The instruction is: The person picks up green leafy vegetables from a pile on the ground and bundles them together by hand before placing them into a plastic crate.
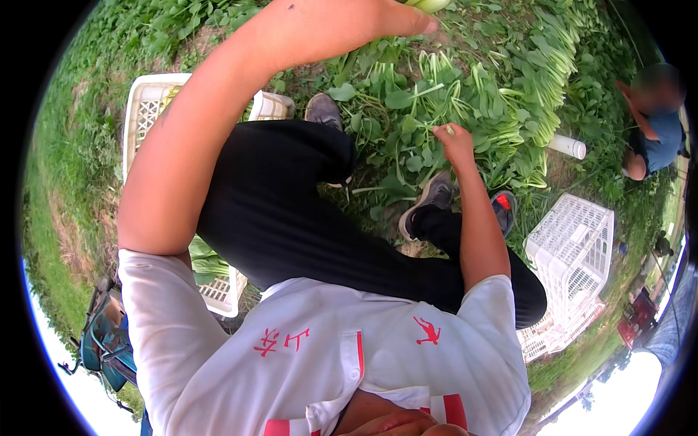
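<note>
My left hand (381, 19) reaches across the top of the view, its fingers cut off by the edge. The pale base of a bok choy (428, 5) shows against the thumb, apparently in its grip. Lower and to the right, my right hand (457, 143) is closed on a small pale object (450, 129), too small to name. Loose bok choy leaves (414, 101) lie on the ground just beyond that hand. A long row of cut bok choy (545, 98) runs along the right, white stalks facing outward.
A white plastic crate (158, 77) holding greens stands at my left, partly behind my arm. White crates (570, 234) are stacked at my right. A white cylinder (568, 146) lies beside the row. Another person (660, 139) crouches far right. A vehicle (106, 338) stands lower left.
</note>
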A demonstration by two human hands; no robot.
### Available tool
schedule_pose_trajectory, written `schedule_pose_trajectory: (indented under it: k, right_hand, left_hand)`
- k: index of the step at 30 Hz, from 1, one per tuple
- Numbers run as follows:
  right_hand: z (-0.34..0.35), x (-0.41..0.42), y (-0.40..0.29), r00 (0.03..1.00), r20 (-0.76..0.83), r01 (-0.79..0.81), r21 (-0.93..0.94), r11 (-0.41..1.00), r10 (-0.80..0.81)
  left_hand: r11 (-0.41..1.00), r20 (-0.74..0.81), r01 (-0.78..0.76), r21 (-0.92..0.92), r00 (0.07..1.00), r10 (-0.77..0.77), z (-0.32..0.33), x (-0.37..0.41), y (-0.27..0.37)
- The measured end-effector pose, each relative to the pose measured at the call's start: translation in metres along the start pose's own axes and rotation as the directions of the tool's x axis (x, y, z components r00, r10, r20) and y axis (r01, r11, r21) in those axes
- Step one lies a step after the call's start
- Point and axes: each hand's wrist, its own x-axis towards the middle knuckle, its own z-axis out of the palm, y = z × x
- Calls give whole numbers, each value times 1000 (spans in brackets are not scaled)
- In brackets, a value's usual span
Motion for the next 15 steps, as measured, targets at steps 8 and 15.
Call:
schedule_pose_trajectory:
  k: [8, 15]
  right_hand:
    - [48, 104, -28, 996, 14, 90, -376, 922, -91]
    - [51, 110, -15, 995, 26, 89, -693, 715, -99]
  left_hand:
    - [1000, 80, -16, -26, 997, 18, -9, 0, 11]
    - [995, 79, -5, -97, 997, 12, -13, 9, -29]
